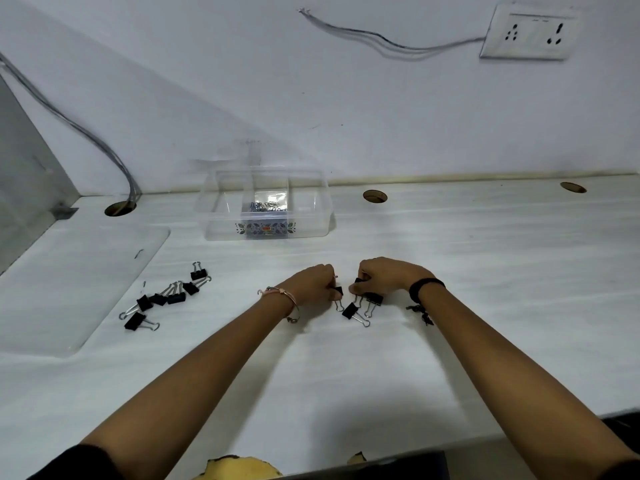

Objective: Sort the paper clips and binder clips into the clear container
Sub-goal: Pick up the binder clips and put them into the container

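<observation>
The clear container (266,233) stands at the back of the white table, with divided compartments; several paper clips (265,206) lie in its middle compartment. My left hand (313,283) is closed on a black binder clip (338,291) at its fingertips. My right hand (384,274) is closed on another black binder clip (358,281). Two more binder clips (354,311) lie on the table just below both hands. A loose group of several black binder clips (166,296) lies to the left.
A translucent lid or mat (69,282) lies flat on the left of the table (485,271). Round cable holes (374,196) run along the back edge; cables (86,133) drop into the left one. A wall socket (530,32) sits high on the right.
</observation>
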